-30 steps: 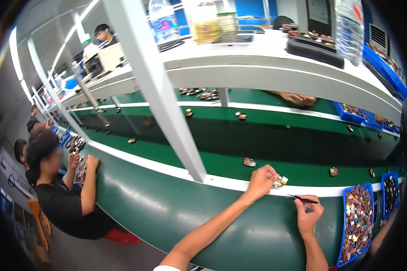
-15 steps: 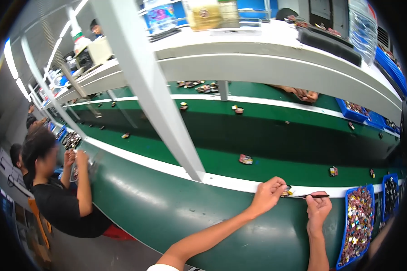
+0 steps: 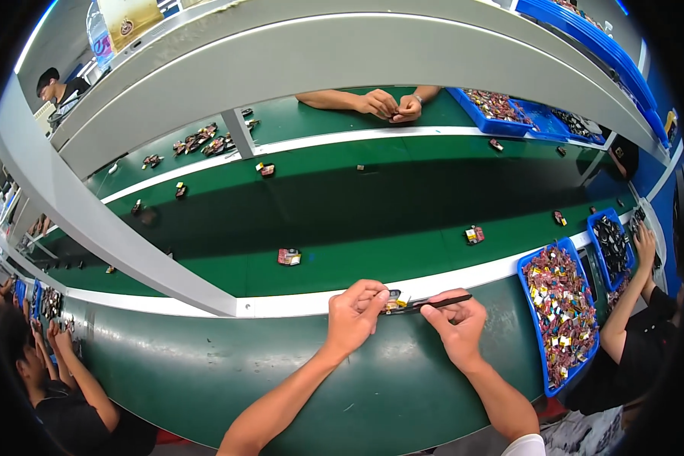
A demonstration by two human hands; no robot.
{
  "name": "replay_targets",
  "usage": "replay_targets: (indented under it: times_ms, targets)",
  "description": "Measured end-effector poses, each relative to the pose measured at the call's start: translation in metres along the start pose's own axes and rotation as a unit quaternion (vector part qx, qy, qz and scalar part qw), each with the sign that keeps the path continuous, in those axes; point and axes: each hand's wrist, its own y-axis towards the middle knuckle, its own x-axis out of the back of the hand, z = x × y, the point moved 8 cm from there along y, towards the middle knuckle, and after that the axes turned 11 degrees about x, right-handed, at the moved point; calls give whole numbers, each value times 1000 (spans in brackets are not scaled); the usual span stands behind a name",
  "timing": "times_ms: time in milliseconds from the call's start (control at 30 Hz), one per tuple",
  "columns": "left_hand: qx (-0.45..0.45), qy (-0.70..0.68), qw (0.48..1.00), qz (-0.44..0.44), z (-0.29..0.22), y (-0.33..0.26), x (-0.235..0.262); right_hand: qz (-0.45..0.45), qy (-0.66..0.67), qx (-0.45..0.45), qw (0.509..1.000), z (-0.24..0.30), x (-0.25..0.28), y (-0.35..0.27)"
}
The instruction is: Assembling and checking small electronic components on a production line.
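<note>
Between the fingers of my left hand [image 3: 351,318] is a small electronic assembly [image 3: 394,299], black with yellow and whitish parts; the fingertips cover some of it. My right hand [image 3: 460,328] is closed round dark tweezers [image 3: 454,300], held almost level, their thin tips pointing left and reaching the assembly. Both hands are just over the near edge of the conveyor, above the green worktop [image 3: 281,380].
A blue tray [image 3: 543,365] of small reddish parts stands right of my hands, beside a blue tray [image 3: 609,247] of black parts. Similar assemblies [image 3: 289,257] lie on the green belt [image 3: 342,262]. A grey post [image 3: 121,228] rises at left. Co-workers' hands [image 3: 391,105] work across the belt and on both sides.
The view has swung to the right, showing more of the trays and the co-worker there. My hands still hold the assembly and the tweezers, close together.
</note>
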Motion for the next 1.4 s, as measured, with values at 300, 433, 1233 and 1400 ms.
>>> replay_targets:
  times_ms: [300, 433, 1233, 1400]
  targets:
    - [-3, 22, 1000, 5, 2, -2, -3, 20, -91, 69, 993, 6, -9, -4]
    - [13, 19, 1000, 17, 3, -2, -2, 28, -123, 75, 989, 7, -10, -4]
    - [-57, 68, 995, 40, 1, -8, -14, -22, 22, -149, 988, -16, -3, -5]
    - [-25, 40, 999, 14, 4, -3, -6, -55, 22, -120, 991, -14, 3, -2]
